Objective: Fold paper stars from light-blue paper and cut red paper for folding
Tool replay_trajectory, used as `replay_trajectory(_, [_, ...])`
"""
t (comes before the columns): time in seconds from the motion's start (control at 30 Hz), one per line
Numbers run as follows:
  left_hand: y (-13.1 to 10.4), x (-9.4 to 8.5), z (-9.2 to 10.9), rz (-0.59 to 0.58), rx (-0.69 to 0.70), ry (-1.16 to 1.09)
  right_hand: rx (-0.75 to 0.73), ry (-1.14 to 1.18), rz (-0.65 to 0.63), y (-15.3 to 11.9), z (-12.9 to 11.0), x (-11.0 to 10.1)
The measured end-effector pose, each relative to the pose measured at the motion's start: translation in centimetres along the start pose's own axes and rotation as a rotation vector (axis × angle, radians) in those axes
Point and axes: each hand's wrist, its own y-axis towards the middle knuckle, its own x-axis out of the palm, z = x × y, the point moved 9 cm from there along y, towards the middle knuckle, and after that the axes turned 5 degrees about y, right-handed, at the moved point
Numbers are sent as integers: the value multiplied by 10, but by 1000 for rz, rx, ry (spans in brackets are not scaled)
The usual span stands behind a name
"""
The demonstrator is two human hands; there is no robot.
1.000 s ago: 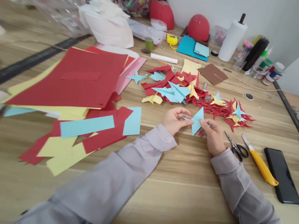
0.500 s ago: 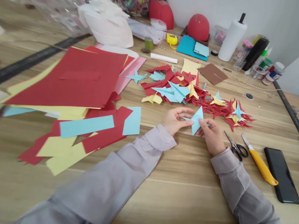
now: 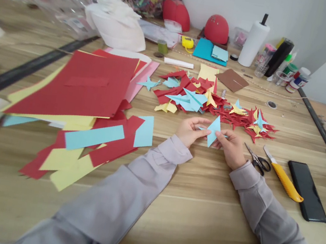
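Note:
A light-blue folded paper star (image 3: pixel 213 131) with pointed arms is pinched between both hands above the table. My left hand (image 3: pixel 191 130) grips its left side with thumb and fingers. On the other side, the thumb and fingertips of my right hand (image 3: pixel 230 147) close on the right part of the star. Just behind the hands lies a heap of folded paper pieces in red (image 3: pixel 185 84), blue (image 3: pixel 192 100) and yellow. A separate blue paper star (image 3: pixel 148 83) rests left of that heap.
Scissors (image 3: pixel 258 161), a yellow utility knife (image 3: pixel 286 181) and a black phone (image 3: pixel 307 191) lie to the right. Large red sheets (image 3: pixel 94 84) and cut paper strips (image 3: pixel 94 137) cover the left. A white bottle (image 3: pixel 253 44), jars and a tape measure (image 3: pixel 187 42) stand behind.
The blue paper star has shifted very slightly left, and its right point now shows beside my right thumb. Both arms stay almost where they were.

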Motion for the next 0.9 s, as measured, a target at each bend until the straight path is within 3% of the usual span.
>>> replay_trajectory(0.3, [-1, 1, -1, -2, -84, -149, -11, -7, 61, 0, -1, -4])
replay_trajectory(0.5, [-2, -1, -4, 41, -65, -85, -14, -24, 87, 0, -2, -6])
replay_trajectory(0.73, [-2, 2, -3, 4, -115, -153, -14, -5, 109, 0, -2, -7])
replay_trajectory(0.9, [-2, 0, -1, 19, -68, -146, -8, -10, 107, -1, -2, -7])
